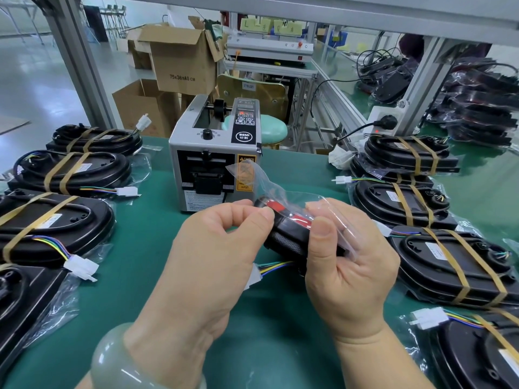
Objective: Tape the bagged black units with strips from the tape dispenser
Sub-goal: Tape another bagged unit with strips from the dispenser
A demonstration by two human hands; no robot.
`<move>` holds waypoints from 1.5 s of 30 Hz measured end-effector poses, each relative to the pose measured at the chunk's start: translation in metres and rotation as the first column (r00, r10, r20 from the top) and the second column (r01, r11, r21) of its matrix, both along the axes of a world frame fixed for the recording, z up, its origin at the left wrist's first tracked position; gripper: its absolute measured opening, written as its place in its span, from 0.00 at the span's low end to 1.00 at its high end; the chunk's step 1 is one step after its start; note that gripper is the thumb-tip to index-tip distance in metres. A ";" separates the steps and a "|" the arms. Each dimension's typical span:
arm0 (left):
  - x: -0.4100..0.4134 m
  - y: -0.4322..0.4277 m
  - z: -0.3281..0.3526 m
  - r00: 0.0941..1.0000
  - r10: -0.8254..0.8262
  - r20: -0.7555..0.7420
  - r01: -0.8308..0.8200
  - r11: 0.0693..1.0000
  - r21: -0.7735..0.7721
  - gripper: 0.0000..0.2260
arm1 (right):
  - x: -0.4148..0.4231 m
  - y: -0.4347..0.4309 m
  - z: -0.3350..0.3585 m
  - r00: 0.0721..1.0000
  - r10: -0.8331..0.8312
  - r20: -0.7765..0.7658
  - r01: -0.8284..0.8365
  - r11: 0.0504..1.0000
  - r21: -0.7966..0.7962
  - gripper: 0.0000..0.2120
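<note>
I hold one bagged black unit (289,234) on edge above the green mat, just in front of the grey tape dispenser (214,161). My left hand (207,254) pinches the clear bag at the unit's top left edge. My right hand (351,256) grips the unit's right side, thumb pressing the plastic over a red part. The loose end of the bag (252,175) sticks up toward the dispenser. A white connector with coloured wires (264,272) hangs below the unit. No tape strip shows at the dispenser's outlet.
Taped black units lie in rows on the left (70,172) and on the right (449,265) of the green mat (146,248). More bagged units are piled at the far right (477,108). Cardboard boxes (179,57) and a stool (255,130) stand behind the bench.
</note>
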State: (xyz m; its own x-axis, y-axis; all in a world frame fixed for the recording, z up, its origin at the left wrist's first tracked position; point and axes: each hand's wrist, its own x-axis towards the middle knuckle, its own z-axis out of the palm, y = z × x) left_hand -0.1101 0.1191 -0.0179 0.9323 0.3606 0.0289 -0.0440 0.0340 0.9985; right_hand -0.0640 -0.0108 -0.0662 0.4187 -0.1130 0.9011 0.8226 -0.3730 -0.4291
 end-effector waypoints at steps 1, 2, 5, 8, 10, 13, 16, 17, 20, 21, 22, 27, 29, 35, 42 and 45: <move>0.000 0.000 -0.001 1.000 0.021 0.000 -0.021 1.000 -0.005 0.05 | 0.000 0.000 0.000 1.000 0.000 0.000 0.000 1.000 -0.003 0.10; 0.001 0.000 -0.002 0.999 0.039 0.000 -0.039 0.999 -0.015 0.06 | -0.001 0.000 0.000 1.000 0.003 0.001 -0.003 1.000 -0.004 0.10; 0.003 0.001 -0.003 0.998 0.057 -0.014 -0.057 0.998 -0.037 0.09 | -0.001 0.001 0.000 1.000 -0.001 0.001 0.001 1.000 -0.005 0.10; 0.005 0.004 -0.002 0.997 0.030 -0.074 -0.036 0.996 -0.078 0.20 | -0.001 0.001 -0.001 1.000 0.001 -0.006 -0.001 1.000 -0.003 0.12; 0.006 0.007 -0.001 0.989 -0.042 -0.140 0.016 0.983 -0.185 0.21 | -0.001 0.001 -0.002 1.000 0.006 -0.009 -0.006 1.000 0.002 0.13; 0.006 0.011 0.002 0.963 -0.192 -0.191 0.117 0.931 -0.345 0.14 | 0.000 0.000 -0.002 0.999 0.012 -0.033 -0.012 1.000 0.012 0.14; 0.008 0.013 0.005 0.960 -0.206 -0.192 0.121 0.917 -0.381 0.06 | 0.000 0.000 -0.003 0.999 0.022 -0.045 -0.021 0.999 0.029 0.14; 0.008 0.013 0.006 0.961 -0.201 -0.188 0.121 0.922 -0.368 0.07 | 0.000 -0.001 -0.002 0.999 0.023 -0.045 -0.022 0.999 0.036 0.13; 0.006 0.013 0.004 0.988 -0.105 -0.117 0.078 0.973 -0.215 0.04 | 0.000 -0.001 -0.004 0.998 0.018 -0.059 -0.015 0.999 0.039 0.18; 0.005 0.014 0.003 0.996 -0.051 -0.070 0.042 0.991 -0.130 0.05 | 0.001 -0.001 -0.004 0.998 0.022 -0.067 -0.019 0.999 0.037 0.19; 0.005 0.015 0.002 1.000 -0.018 -0.018 0.017 0.998 -0.056 0.06 | 0.000 -0.001 -0.005 0.997 0.025 -0.076 -0.022 0.999 0.035 0.20; 0.002 0.024 0.009 0.996 -0.079 0.028 0.073 0.982 0.172 0.05 | 0.001 -0.001 -0.005 0.996 0.029 -0.083 -0.027 0.999 0.029 0.22; 0.002 0.025 0.009 0.994 -0.108 0.004 0.104 0.966 0.235 0.09 | 0.001 -0.001 -0.005 0.997 0.034 -0.076 -0.031 0.999 0.032 0.21; 0.003 0.026 0.010 0.994 -0.111 0.007 0.105 0.959 0.264 0.05 | 0.000 0.000 -0.005 0.999 0.018 -0.049 -0.017 1.000 0.026 0.19; 0.012 0.029 0.027 0.981 -0.191 -0.028 0.184 0.883 0.432 0.06 | -0.001 0.002 -0.001 1.000 0.020 -0.008 -0.020 1.000 0.019 0.11; 0.017 0.031 0.032 0.973 -0.224 -0.062 0.222 0.820 0.527 0.09 | -0.001 0.002 -0.002 1.000 0.021 -0.013 -0.020 1.000 0.024 0.14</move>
